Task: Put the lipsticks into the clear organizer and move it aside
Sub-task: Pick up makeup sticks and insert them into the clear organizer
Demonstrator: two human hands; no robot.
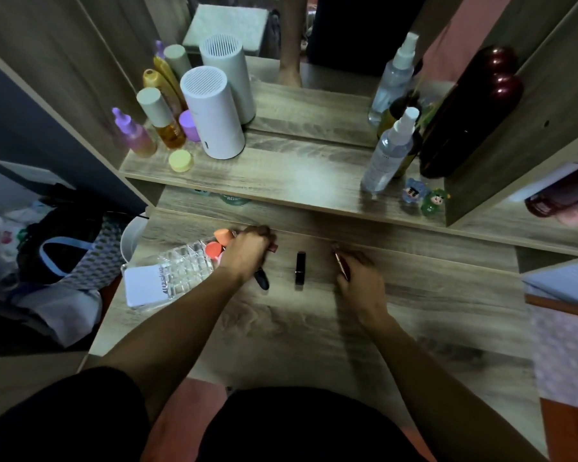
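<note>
A clear organizer (181, 265) with a grid of small compartments stands at the left of the wooden desk (314, 328); orange sponges and a white card sit in it. My left hand (247, 251) is closed beside it on a reddish lipstick (273, 247), with a dark lipstick (261, 279) lying just below the wrist. A black lipstick (300, 268) lies alone on the desk between my hands. My right hand (357, 278) grips a thin dark red lipstick (341, 265) that points up and left.
A raised shelf (281, 181) behind holds a white cylinder (214, 118), several bottles, a yellow jar (181, 160), a spray bottle (389, 151) and two small figurines (424, 196). A mirror stands behind it. Bags lie on the floor to the left.
</note>
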